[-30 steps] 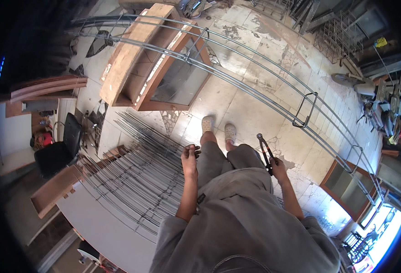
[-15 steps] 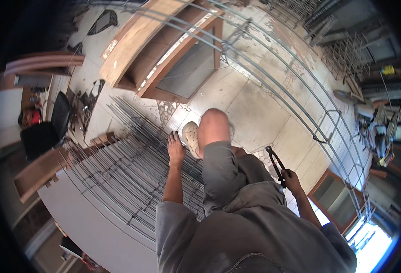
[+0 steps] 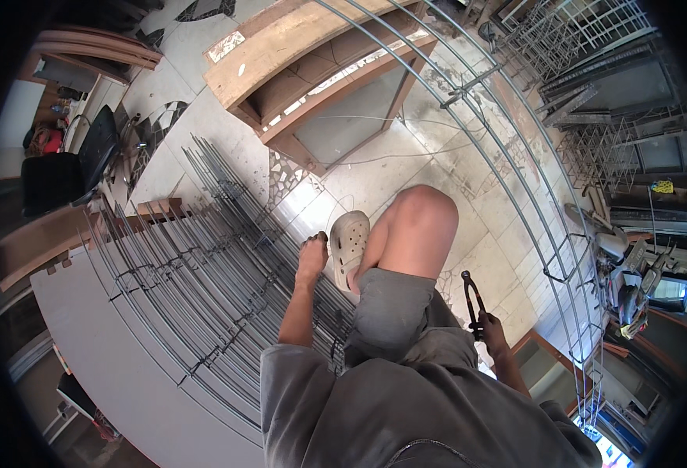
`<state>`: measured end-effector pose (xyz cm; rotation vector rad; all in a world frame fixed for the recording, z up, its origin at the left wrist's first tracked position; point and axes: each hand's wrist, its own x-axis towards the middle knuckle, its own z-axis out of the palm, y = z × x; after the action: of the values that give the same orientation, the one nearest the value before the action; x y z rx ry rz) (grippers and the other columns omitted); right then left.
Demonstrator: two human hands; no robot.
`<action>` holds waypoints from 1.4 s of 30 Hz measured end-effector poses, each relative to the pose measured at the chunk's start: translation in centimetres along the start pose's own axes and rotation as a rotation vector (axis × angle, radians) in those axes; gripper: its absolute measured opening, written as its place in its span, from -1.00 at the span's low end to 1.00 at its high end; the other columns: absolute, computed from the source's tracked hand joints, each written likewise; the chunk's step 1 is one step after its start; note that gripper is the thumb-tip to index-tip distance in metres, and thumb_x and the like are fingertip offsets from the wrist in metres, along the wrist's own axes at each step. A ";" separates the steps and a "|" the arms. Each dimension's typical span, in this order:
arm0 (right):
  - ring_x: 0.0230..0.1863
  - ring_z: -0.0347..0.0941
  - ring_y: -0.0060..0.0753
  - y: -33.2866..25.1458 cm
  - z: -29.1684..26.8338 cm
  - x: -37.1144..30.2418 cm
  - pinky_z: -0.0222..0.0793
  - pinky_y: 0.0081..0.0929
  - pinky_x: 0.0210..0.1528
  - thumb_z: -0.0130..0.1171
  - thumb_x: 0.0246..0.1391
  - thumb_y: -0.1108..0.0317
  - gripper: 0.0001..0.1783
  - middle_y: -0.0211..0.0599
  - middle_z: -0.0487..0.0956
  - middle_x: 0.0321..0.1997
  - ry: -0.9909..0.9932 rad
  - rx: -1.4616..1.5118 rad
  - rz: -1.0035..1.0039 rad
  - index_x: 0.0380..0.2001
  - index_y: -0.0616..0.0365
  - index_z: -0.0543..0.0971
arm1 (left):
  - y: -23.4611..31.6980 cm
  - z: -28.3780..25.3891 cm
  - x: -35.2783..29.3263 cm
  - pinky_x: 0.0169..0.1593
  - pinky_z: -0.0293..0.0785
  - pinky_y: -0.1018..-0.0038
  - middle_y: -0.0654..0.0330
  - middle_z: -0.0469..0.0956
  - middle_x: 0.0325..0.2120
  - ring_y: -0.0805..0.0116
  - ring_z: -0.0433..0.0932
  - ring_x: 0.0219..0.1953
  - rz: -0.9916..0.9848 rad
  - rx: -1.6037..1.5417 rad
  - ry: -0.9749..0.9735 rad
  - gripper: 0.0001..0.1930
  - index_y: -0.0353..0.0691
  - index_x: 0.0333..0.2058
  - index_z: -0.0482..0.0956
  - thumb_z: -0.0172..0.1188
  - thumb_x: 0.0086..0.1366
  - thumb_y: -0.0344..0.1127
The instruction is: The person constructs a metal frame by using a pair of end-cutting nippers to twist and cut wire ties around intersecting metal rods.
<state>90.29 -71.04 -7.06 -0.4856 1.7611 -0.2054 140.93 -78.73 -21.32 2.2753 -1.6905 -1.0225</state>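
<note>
Actually, the left hand [image 3: 312, 256] was the nearer one to the steel rods [image 3: 269, 257]. Its fingers were curled inward beside the edge of the pile, and I could not tell if something thin was pinched in them, or if they touched the rods. The right hand [image 3: 492, 329] was wrapped around the handles of black pincers [image 3: 468, 290], whose head pointed forward, away from the body. Between the two hands was a bent bare knee [image 3: 425, 222], and a pale shoe [image 3: 350, 242] was just to the right of the left hand.

The pile of rods lay to the left of the left hand, and partly below its forearm. Its long axis ran slantwise, from ahead and left of this hand back toward the body, while the right hand was well apart from it, across the legs. Farther left of the left hand, a grey board [image 3: 109, 351] spread out under a part of the rods.

Ahead of both hands, a long steel frame [image 3: 459, 95] of parallel rods curved in this view toward the right side of the right hand. Farther forward of the left hand there was a wooden cabinet [image 3: 273, 51], and a black chair [image 3: 98, 156] was far to its left.
</note>
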 end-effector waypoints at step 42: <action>-0.51 0.45 -0.33 -8.1 22.4 7.8 0.37 -0.36 -0.45 0.09 0.15 0.03 -0.54 -0.14 0.56 -0.48 0.320 0.133 0.007 -0.32 0.32 0.56 | 22.5 -23.6 26.3 0.09 0.46 0.41 0.01 0.52 -0.05 0.30 0.54 -0.03 0.040 -1.617 0.313 -0.64 -0.54 -0.06 0.47 0.27 0.25 -0.40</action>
<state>112.12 -78.95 -16.40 -0.3644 2.0440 -0.4110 140.39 -116.93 -4.15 1.1340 -0.3182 -1.1873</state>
